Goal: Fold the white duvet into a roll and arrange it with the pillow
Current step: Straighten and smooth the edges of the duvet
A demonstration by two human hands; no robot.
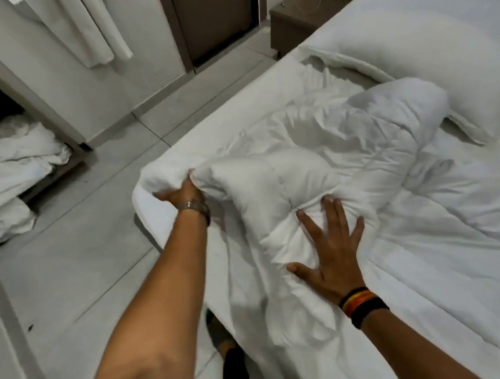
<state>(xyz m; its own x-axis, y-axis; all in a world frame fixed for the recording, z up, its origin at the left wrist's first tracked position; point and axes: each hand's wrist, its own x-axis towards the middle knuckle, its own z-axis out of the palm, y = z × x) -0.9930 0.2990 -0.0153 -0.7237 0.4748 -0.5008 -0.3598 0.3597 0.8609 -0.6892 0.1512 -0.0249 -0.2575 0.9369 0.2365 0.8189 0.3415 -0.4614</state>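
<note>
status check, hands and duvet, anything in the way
Left hand gripping the duvet's near edge at the bed corner. Right hand flat, fingers spread, pressing the duvet. Duvet bunched, not yet rolled. Pillow beyond it, nothing blocking.

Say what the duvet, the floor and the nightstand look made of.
Duvet: soft white padded fabric, matte; it puffs and creases. Floor: pale glazed-looking tiles, with grout lines. Nightstand: brown, smooth, perhaps wood laminate; too blurred to be sure.
</note>
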